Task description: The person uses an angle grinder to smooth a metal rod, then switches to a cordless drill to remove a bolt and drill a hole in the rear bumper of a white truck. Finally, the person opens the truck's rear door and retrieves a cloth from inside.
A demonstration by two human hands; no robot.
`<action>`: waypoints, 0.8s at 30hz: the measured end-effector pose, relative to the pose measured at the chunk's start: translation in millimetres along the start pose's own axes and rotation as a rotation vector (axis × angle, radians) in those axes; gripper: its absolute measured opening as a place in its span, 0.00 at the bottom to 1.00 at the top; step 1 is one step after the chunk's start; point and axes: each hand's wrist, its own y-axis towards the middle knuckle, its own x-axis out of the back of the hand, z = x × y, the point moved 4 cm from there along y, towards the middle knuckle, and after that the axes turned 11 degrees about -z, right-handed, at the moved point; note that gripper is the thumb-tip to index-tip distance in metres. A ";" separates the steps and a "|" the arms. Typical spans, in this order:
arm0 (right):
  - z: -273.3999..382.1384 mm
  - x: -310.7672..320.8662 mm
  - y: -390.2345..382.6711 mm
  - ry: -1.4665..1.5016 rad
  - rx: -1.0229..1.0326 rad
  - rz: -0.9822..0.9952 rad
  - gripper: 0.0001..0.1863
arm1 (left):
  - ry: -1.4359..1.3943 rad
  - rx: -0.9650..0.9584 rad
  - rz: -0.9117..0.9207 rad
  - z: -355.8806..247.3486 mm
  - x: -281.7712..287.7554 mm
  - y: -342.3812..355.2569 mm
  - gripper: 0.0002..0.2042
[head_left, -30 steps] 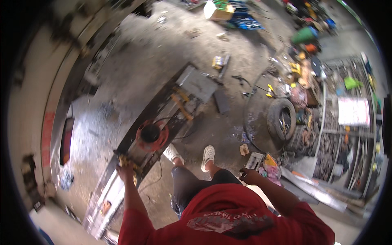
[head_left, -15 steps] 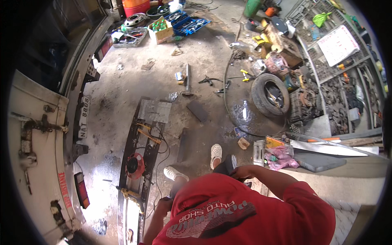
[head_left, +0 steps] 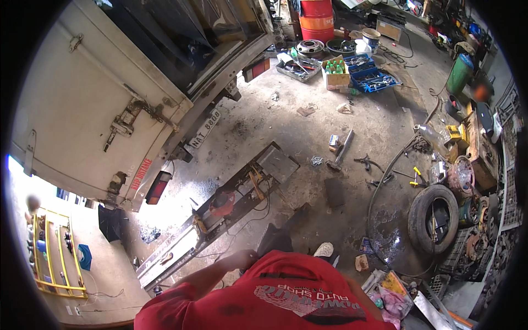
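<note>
My left hand point(head_left: 243, 260) rests against dark cloth at my leg, at the lower middle; its fingers are mostly hidden, so what it grips, if anything, is unclear. My right hand is out of sight behind my red shirt point(head_left: 297, 275). Beyond the left hand lies a long, dark metal beam point(head_left: 179, 252) on the floor. On it are a red round piece point(head_left: 222, 203), a yellow-and-dark power tool point(head_left: 199, 223), a yellow-handled tool point(head_left: 256, 184) and a flat grey plate point(head_left: 278, 165). A dark cable point(head_left: 242, 224) runs beside it.
A white truck rear point(head_left: 93, 110) stands at the left. A sledgehammer point(head_left: 342, 149), a dark flat block point(head_left: 334, 192) and a hose point(head_left: 379, 190) lie ahead. At the right is a tyre point(head_left: 416, 220). Farther off are a blue toolbox point(head_left: 377, 77) and a red drum point(head_left: 316, 21).
The view has swung left, bringing more of the truck and a yellow frame into sight. My right hand has dropped out of view. My left hand stays near my leg.
</note>
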 end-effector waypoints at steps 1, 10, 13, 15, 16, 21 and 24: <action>5.4 7.2 2.5 0.011 0.013 -0.007 0.53 | -0.031 0.000 -0.029 -5.5 2.4 -1.6 0.27; 77.5 124.0 38.7 -0.178 0.122 -0.035 0.51 | -0.316 0.253 -0.076 0.3 -58.1 82.2 0.47; 131.0 152.4 59.0 -0.264 0.170 -0.022 0.51 | -0.535 0.210 -0.096 -45.3 -57.5 96.0 0.43; 165.2 172.8 73.5 -0.314 0.184 -0.013 0.50 | -0.607 0.233 -0.190 -56.1 -77.8 140.4 0.42; 182.9 186.6 77.5 -0.340 0.194 -0.017 0.50 | -0.640 0.244 -0.207 -65.6 -97.9 155.1 0.42; 253.9 239.8 104.2 -0.396 0.236 -0.014 0.49 | -0.881 0.283 -0.206 -118.2 -83.2 159.9 0.42; 288.5 276.9 129.4 -0.400 0.271 -0.014 0.49 | -0.886 0.263 -0.281 -145.9 -66.7 154.0 0.41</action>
